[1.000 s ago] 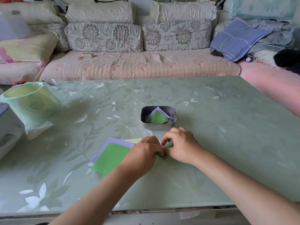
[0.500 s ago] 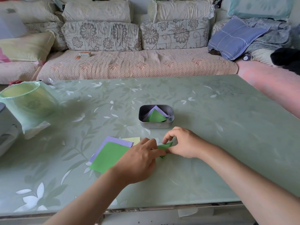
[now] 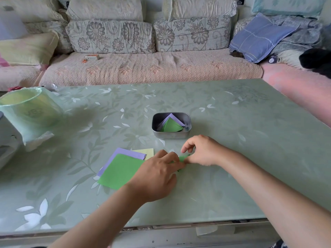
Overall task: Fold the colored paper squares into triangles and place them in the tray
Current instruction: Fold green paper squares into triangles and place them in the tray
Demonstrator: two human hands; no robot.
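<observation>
Change: since a second ago my two hands have eased slightly apart, so more of the green piece shows between them. The right forefinger has risen off the table.
Left hand [image 3: 157, 176]: my fingers are curled, their tips pinching the left end of the green piece [image 3: 183, 158]. The wrist crosses the right corner of the stack.
Right hand [image 3: 202, 151]: thumb and lower fingers pinch the other end of the green piece. The forefinger arches above it and touches nothing that I can see.
Green piece: it sits low over the table, just in front of the tray, mostly hidden by both hands. I cannot tell how far it is folded.
Stack: it lies flat on the table, left of the hands. A green square [image 3: 121, 170] is on top, and a purple square [image 3: 123, 152] under it shows along the far and left edges. A yellow square [image 3: 146, 151] peeks out at the far right corner.
Tray [image 3: 171, 136]: metal with rounded corners, mid-table, just beyond my right hand and apart from it.
In the tray: a green triangle [image 3: 172, 126] leans in front of a purple triangle [image 3: 174, 117].
Table [image 3: 241, 140]: pale green with a leaf pattern.
Bin [image 3: 26, 108]: at the table's left edge, lined with a green bag.
Sofa [image 3: 143, 68]: beyond the table, with floral cushions. A blue pillow [image 3: 258, 36] is at the right and a small box [image 3: 92, 57] sits on the seat.
</observation>
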